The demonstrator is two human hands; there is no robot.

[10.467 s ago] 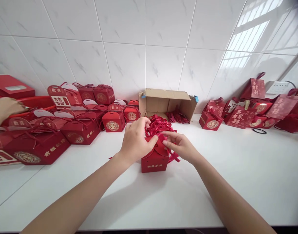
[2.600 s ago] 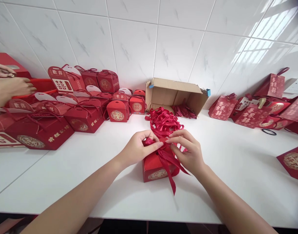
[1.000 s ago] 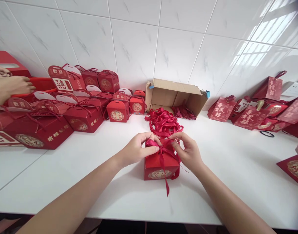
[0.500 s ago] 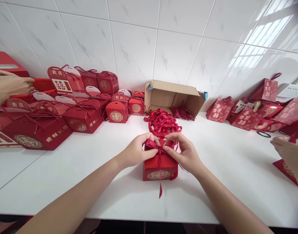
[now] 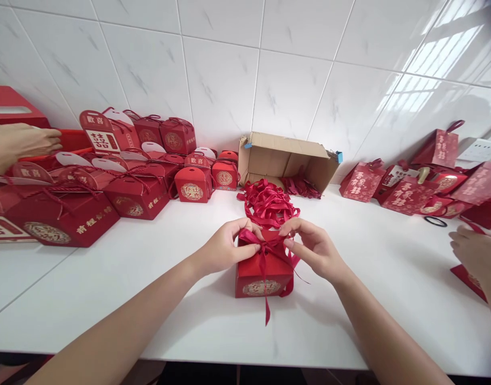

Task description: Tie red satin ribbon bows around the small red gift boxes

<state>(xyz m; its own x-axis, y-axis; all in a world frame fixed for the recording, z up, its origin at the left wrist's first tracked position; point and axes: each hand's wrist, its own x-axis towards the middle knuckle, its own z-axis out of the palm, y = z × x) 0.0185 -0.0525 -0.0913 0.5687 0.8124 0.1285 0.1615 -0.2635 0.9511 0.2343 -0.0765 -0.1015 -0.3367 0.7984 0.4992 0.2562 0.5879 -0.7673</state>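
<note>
In front of me on the white table stands a small red gift box (image 5: 248, 274) with a gold emblem on its front. A red satin ribbon (image 5: 263, 262) is tied in a bow on top, one tail hanging down over the front. My left hand (image 5: 219, 248) pinches the bow's left loop between thumb and fingers. At the bow's right side, my right hand (image 5: 317, 254) has thumb and index finger closed on the ribbon there. Right behind the box lies a heap of loose red ribbons (image 5: 267, 200).
A cardboard box (image 5: 289, 144) lies on its side by the tiled wall, ribbons inside. Red gift boxes (image 5: 89, 214) crowd the left; more (image 5: 361, 182) stand at the right, near a black ring (image 5: 435, 221). Other people's hands work at far left (image 5: 24, 141) and far right (image 5: 476, 256).
My right hand has moved a little right, away from the knot, drawing out the ribbon's right side. My left hand stays in place. The hanging tail has shifted slightly right.
</note>
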